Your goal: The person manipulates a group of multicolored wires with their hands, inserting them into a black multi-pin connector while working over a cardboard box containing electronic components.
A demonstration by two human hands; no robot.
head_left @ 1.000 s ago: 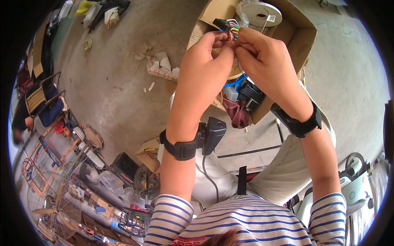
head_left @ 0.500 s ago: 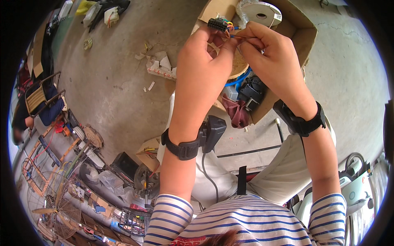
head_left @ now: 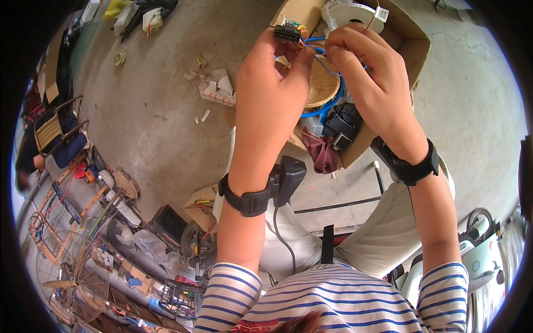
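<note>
My left hand [head_left: 271, 80] is closed around a black multi-pin connector [head_left: 287, 33], which sticks out beyond the fingertips. Thin coloured wires [head_left: 316, 43] run from the connector across to my right hand [head_left: 373, 75]. That hand pinches the wires between thumb and forefinger, a short way from the left one. A brown wire with a white tag [head_left: 381, 14] rises above the right fingers. Both hands are over an open cardboard box [head_left: 412, 47]. The exact spot of the right pinch is partly hidden by the fingers.
Inside the box are a white spool [head_left: 347, 12], a wicker basket [head_left: 322, 91], blue tubing [head_left: 335, 102], black parts [head_left: 343, 123] and a maroon cloth [head_left: 320, 152]. Torn packaging [head_left: 219, 87] lies on the floor. A wire-guarded fan [head_left: 75, 283] and clutter stand lower left; another person sits far left.
My left hand and the connector have shifted slightly left. My right fingers have moved a little away from the connector, and more of the wires shows between the hands.
</note>
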